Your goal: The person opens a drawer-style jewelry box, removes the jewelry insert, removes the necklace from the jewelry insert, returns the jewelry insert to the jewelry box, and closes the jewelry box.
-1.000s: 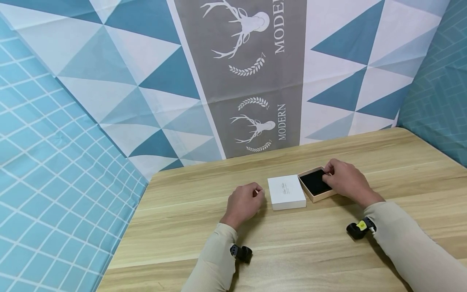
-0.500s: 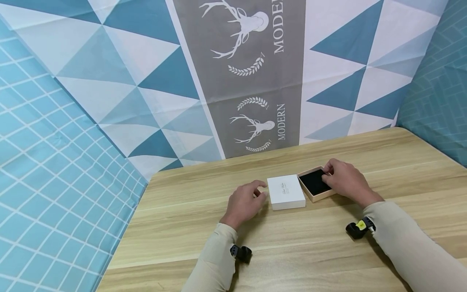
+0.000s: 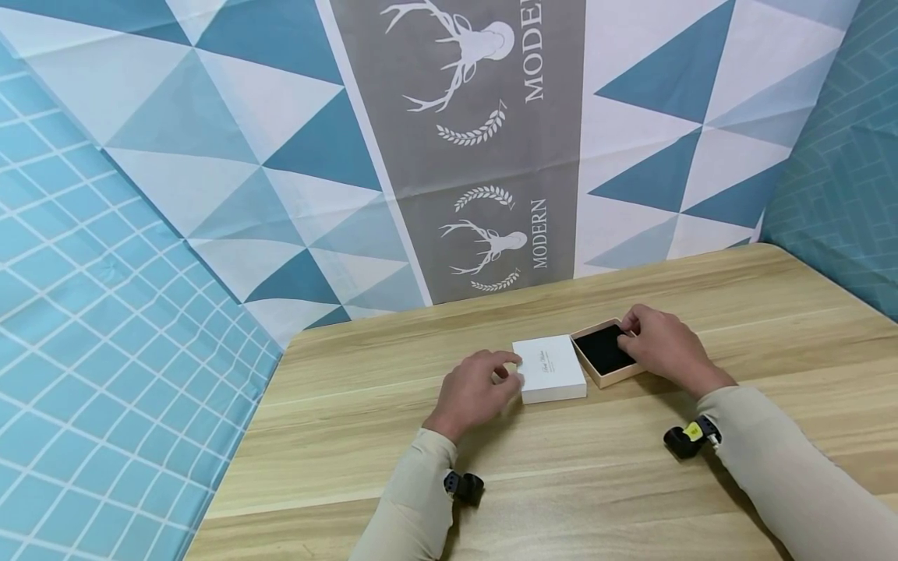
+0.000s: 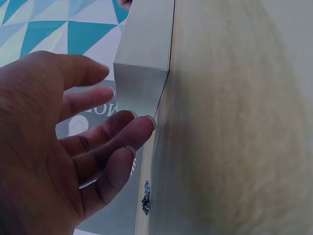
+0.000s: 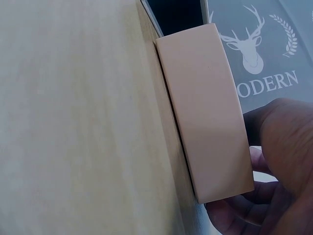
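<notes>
A square white box lid [image 3: 550, 365] with small lettering on top lies flat on the wooden table. Against its right side stands the open box base [image 3: 620, 378], tan on the outside with a black lining [image 3: 600, 349]. My left hand [image 3: 473, 392] is at the lid's left edge, thumb and fingers loosely spread; in the left wrist view its fingertips [image 4: 146, 128] come right up to the lid's end. With the thumb over the rim and fingers behind the far right corner, my right hand [image 3: 662, 341] pinches the base's wall. In the right wrist view the tan wall [image 5: 205, 117] hides part of those fingers.
The wooden table [image 3: 351, 452] ends at a patterned cloth wall [image 3: 491, 257] behind and a blue gridded cloth [image 3: 126, 327] on the left. A small black camera [image 3: 464, 488] sits on the left wrist and another camera [image 3: 684, 442] on the right.
My left hand has opened its fingers and moved right, up to the white lid's left edge. My right hand stays on the box base, and both box parts lie where they were.
</notes>
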The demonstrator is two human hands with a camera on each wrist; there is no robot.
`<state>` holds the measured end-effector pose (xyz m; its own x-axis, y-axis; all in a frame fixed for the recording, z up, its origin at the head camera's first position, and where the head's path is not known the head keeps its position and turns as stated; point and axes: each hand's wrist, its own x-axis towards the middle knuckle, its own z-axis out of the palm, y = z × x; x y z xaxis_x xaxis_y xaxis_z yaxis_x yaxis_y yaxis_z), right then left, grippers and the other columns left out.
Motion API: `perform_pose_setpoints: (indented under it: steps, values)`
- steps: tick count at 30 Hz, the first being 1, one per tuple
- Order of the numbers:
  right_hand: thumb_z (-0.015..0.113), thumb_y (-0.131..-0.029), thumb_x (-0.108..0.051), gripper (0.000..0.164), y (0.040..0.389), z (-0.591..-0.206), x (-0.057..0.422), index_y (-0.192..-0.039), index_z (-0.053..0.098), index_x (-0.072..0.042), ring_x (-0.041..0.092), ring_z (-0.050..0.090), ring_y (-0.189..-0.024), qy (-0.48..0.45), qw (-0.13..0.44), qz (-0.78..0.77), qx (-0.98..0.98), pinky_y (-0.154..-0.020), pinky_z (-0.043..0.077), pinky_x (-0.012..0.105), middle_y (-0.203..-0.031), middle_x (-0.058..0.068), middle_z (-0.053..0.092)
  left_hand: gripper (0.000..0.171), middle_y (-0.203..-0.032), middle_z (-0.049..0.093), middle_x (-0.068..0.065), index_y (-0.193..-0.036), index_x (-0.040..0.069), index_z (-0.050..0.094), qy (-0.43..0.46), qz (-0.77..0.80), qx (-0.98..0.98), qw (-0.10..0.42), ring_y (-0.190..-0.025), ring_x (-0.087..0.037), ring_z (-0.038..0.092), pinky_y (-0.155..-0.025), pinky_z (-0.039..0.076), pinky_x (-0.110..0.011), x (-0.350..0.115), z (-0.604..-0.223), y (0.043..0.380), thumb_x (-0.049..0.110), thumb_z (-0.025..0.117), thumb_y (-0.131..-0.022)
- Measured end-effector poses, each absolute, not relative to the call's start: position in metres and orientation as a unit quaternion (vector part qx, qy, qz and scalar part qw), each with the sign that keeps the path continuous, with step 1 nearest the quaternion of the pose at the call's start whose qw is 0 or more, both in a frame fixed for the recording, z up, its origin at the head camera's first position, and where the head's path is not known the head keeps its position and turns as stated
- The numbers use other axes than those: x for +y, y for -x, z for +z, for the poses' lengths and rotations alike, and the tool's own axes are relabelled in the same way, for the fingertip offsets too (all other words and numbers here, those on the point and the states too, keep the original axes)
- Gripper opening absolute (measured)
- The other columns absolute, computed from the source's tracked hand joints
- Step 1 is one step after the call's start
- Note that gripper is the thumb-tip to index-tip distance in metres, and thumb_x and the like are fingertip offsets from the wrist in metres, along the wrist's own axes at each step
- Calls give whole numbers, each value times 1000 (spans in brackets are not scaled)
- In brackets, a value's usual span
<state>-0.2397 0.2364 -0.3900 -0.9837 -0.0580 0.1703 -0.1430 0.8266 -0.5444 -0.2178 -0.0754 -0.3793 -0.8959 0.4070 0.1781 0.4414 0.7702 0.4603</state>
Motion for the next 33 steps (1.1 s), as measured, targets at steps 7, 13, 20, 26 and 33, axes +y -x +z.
perform_pose_setpoints:
  steps: [7,13,20,26,33]
  values:
    - [67,-93,-17,21,240,-391,236,-106,61,0,28,56,-78,-54,76,290,-953,-67,46,46,-99,18,64,39,-92,69,9,-130,28,69,241,-215,-946,34,-80,-7,61,-65,48,-29,-75,-380,217,44,66,-94]
    - [67,-93,-17,21,240,-392,235,-105,61,-1,28,56,-77,-55,77,288,-953,-66,46,45,-99,18,64,46,-92,70,9,-134,24,67,245,-207,-947,26,-82,-6,62,-66,48,-28,-74,-379,216,47,67,-93]
    - [67,-93,-17,21,241,-391,236,-105,61,-1,28,56,-77,-56,74,289,-953,-65,46,45,-98,18,63,50,-100,69,8,-135,21,66,256,-183,-949,28,-81,-7,60,-70,49,-28,-72,-379,215,47,70,-92]
    - [67,-93,-18,21,240,-390,236,-105,61,-1,28,56,-77,-54,73,288,-953,-65,46,44,-98,18,63,49,-106,69,6,-135,20,66,258,-179,-949,29,-88,-10,62,-76,51,-31,-71,-379,215,45,70,-93]
    - [67,-93,-19,22,239,-389,237,-105,60,-2,27,55,-75,-55,72,286,-954,-64,44,43,-95,15,61,48,-107,69,3,-133,19,67,260,-176,-949,33,-86,-9,62,-77,52,-33,-69,-379,214,44,71,-92]
